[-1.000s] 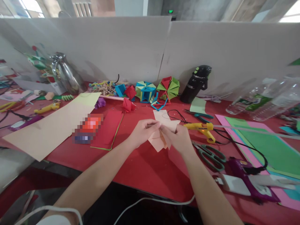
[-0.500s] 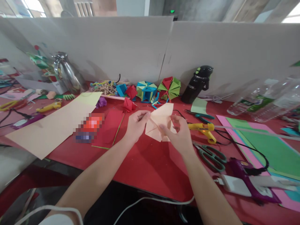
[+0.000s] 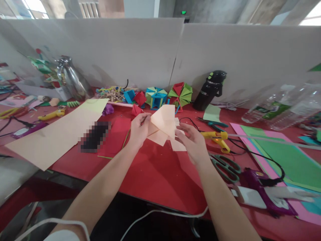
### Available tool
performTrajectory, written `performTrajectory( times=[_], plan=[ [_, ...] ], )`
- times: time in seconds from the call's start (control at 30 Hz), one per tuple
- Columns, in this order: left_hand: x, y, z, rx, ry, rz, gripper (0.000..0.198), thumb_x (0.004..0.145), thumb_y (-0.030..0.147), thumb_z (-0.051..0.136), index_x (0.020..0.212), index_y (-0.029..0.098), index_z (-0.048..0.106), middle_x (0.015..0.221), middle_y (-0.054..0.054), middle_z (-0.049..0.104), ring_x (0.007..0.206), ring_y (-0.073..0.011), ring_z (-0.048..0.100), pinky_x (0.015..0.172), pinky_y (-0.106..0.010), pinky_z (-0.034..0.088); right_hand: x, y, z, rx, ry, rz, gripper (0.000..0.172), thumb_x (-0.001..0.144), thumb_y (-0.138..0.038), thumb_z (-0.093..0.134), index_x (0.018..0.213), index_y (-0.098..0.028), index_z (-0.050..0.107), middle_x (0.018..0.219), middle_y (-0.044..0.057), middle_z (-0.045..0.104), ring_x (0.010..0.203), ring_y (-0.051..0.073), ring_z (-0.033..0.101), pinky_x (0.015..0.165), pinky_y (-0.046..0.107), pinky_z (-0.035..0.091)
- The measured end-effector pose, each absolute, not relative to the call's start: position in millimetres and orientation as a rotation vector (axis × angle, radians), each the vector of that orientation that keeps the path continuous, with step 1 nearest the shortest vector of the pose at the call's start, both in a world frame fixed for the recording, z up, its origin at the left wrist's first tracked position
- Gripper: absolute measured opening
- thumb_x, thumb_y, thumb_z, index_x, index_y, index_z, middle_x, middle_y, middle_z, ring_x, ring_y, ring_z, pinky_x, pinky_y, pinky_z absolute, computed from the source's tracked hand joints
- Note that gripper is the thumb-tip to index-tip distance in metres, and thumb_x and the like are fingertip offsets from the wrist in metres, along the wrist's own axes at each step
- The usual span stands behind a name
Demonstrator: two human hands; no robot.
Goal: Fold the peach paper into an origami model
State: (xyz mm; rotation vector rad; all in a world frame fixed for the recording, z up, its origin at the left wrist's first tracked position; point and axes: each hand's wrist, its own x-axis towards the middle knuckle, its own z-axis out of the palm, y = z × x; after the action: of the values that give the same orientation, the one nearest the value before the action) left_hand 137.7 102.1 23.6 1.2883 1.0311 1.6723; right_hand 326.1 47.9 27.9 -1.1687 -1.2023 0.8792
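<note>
My left hand point(image 3: 139, 130) pinches the left side of a folded sheet of cream paper point(image 3: 163, 120), held above the red table. Creases and a raised flap show on the paper. My right hand point(image 3: 193, 140) is at its right edge, thumb and fingers apart; whether the fingertips touch the paper I cannot tell. Below, partly hidden by the right hand, more cream paper pieces point(image 3: 177, 145) lie on the table.
Right of my hands are a yellow glue gun point(image 3: 215, 135), green-handled scissors point(image 3: 225, 167), pliers point(image 3: 213, 123) and coloured sheets point(image 3: 291, 157). Red paper point(image 3: 117, 134) and a long cream sheet point(image 3: 60, 130) lie left. Paper models point(image 3: 156, 97) and a black bottle point(image 3: 209, 90) stand behind.
The cream paper has moved slightly left and turned, its flap now broader toward me. My right thumb has come off the paper's face to its right edge. The blurred phone's screen has gone dark.
</note>
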Motion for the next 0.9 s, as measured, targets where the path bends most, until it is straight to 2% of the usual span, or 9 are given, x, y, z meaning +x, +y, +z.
performTrajectory(
  times=[0.13, 0.27, 0.4, 0.57, 0.77, 0.9],
  plan=[
    [133.7, 104.2, 25.1, 1.379, 1.11, 1.718, 0.013, 0.088, 0.024, 0.054, 0.095, 0.017, 0.062, 0.097, -0.009, 0.068, 0.095, -0.0182, 0.064, 0.087, -0.033, 0.049, 325.9, 45.3, 33.9, -1.225, -1.183, 0.848, 0.036, 0.074, -0.048, 0.072, 0.095, -0.018, 0.069, 0.096, 0.007, 0.068, 0.079, 0.015, 0.063, 0.067, 0.028, 0.053],
    [132.6, 104.2, 24.5, 1.438, 1.169, 1.721, 0.012, 0.09, 0.022, 0.05, 0.096, 0.017, 0.059, 0.096, -0.008, 0.067, 0.094, -0.0181, 0.064, 0.085, -0.032, 0.048, 322.6, 41.0, 41.6, -1.253, -1.327, 0.874, 0.039, 0.075, -0.053, 0.069, 0.086, -0.016, 0.07, 0.081, 0.005, 0.066, 0.065, 0.012, 0.054, 0.055, 0.024, 0.043],
    [132.5, 101.7, 23.1, 1.596, 1.187, 1.709, 0.013, 0.092, 0.027, 0.05, 0.098, 0.018, 0.058, 0.097, -0.008, 0.066, 0.093, -0.0183, 0.063, 0.082, -0.031, 0.048, 319.2, 39.9, 41.3, -1.282, -1.383, 0.975, 0.042, 0.072, -0.052, 0.071, 0.092, -0.016, 0.067, 0.079, 0.003, 0.063, 0.064, 0.012, 0.053, 0.054, 0.024, 0.041],
    [131.8, 98.2, 22.6, 1.735, 1.195, 1.717, 0.015, 0.094, 0.029, 0.048, 0.1, 0.019, 0.057, 0.101, -0.008, 0.065, 0.096, -0.0179, 0.062, 0.085, -0.031, 0.048, 317.6, 41.4, 36.1, -1.235, -1.329, 1.117, 0.048, 0.058, -0.041, 0.084, 0.094, -0.018, 0.062, 0.076, 0.0, 0.062, 0.063, 0.012, 0.054, 0.055, 0.026, 0.043],
    [133.2, 99.3, 22.8, 1.756, 1.21, 1.696, 0.014, 0.095, 0.027, 0.047, 0.102, 0.019, 0.057, 0.102, -0.007, 0.066, 0.098, -0.0168, 0.062, 0.087, -0.032, 0.049, 319.2, 41.2, 37.1, -1.195, -1.265, 1.148, 0.042, 0.057, -0.036, 0.084, 0.089, -0.019, 0.064, 0.074, -0.001, 0.061, 0.067, 0.012, 0.056, 0.063, 0.028, 0.043],
    [135.0, 101.9, 24.2, 1.606, 1.158, 1.588, 0.015, 0.093, 0.029, 0.05, 0.1, 0.019, 0.058, 0.099, -0.007, 0.067, 0.094, -0.0162, 0.063, 0.084, -0.031, 0.05, 321.4, 40.3, 38.5, -1.197, -1.227, 1.175, 0.04, 0.059, -0.034, 0.084, 0.09, -0.019, 0.065, 0.075, -0.001, 0.06, 0.067, 0.011, 0.053, 0.062, 0.027, 0.04]
  ],
)
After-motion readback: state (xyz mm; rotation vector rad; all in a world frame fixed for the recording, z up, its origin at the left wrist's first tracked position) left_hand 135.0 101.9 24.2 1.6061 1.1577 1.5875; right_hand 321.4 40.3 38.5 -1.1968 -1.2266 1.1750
